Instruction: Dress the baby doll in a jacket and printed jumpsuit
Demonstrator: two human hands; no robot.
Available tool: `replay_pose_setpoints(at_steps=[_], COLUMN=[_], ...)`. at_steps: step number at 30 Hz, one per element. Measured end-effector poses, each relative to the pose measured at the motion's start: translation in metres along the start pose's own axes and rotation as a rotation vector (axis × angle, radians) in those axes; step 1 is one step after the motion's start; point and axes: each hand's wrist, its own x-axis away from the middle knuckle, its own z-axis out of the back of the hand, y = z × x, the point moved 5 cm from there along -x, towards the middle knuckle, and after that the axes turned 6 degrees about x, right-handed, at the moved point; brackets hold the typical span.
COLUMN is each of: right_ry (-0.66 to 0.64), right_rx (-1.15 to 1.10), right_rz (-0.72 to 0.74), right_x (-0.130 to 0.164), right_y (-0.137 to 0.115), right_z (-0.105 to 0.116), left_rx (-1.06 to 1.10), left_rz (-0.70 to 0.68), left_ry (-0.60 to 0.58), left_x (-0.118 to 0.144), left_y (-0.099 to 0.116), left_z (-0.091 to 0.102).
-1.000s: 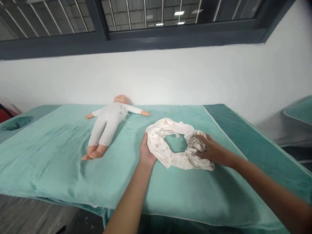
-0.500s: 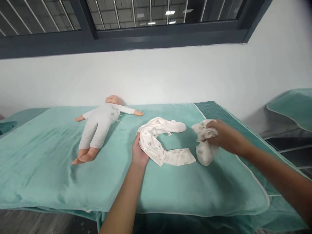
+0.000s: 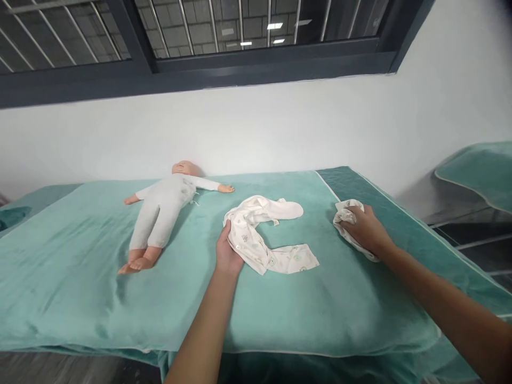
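Note:
My left hand (image 3: 229, 250) grips the near left edge of a white baby top (image 3: 250, 234), its thumb on the cloth. The top has small printed figures and a snap button, and both sleeves stretch out to the right over the green mat. Further right, my right hand (image 3: 366, 228) is closed on a bunched white printed cloth (image 3: 347, 217), low at the mat. Its shape is hidden by the folds and my fingers. A baby doll (image 3: 166, 205) in a white suit lies on its back to the left, apart from both hands.
The green mat (image 3: 80, 266) covers a bed or table against a white wall (image 3: 280, 128). Above is a dark window frame (image 3: 260, 64) with metal bars behind it. Another green padded surface (image 3: 480, 170) stands at the far right, beside dark metal rails.
My right hand has moved right with the bunched cloth, which has come down from hanging to the mat and lies more compact. My left hand keeps its hold on the baby top.

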Motion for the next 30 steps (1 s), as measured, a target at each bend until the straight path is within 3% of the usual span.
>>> replay_pose_setpoints(at_steps=[2, 5, 9, 13, 16, 19, 22, 26, 30], right_ry=[-0.011, 0.010, 0.086, 0.109, 0.062, -0.061, -0.056, 0.092, 0.166], right_rx=[-0.006, 0.078, 0.129, -0.137, -0.379, -0.545, -0.522, -0.408, -0.287], right_rz=[-0.036, -0.031, 0.074, 0.187, 0.436, 0.652, 0.664, 0.554, 0.564], right_x=[0.002, -0.001, -0.006, 0.001, 0.017, 0.032, 0.032, 0.021, 0.022], right_y=[0.003, 0.005, -0.020, -0.092, -0.168, -0.228, -0.253, -0.255, -0.258], right_z=[0.000, 0.017, 0.047, 0.075, 0.099, 0.121, 0.139, 0.161, 0.181], left_rx=[-0.038, -0.177, -0.591, -1.084, -1.389, -1.565, -1.756, -2.011, -2.085], left_rz=[-0.007, -0.043, -0.089, -0.026, -0.073, -0.161, -0.378, -0.751, -0.905], left_ry=[0.013, 0.029, -0.048, -0.310, -0.485, -0.558, -0.521, -0.313, -0.206], left_x=[-0.003, -0.012, -0.011, 0.021, 0.058, 0.089, 0.104, 0.110, 0.119], left_y=[0.002, 0.019, 0.056, 0.073, 0.070, 0.065, 0.071, 0.094, 0.111], left_z=[0.001, -0.003, -0.039, -0.111, -0.164, -0.198, -0.214, -0.221, -0.226])
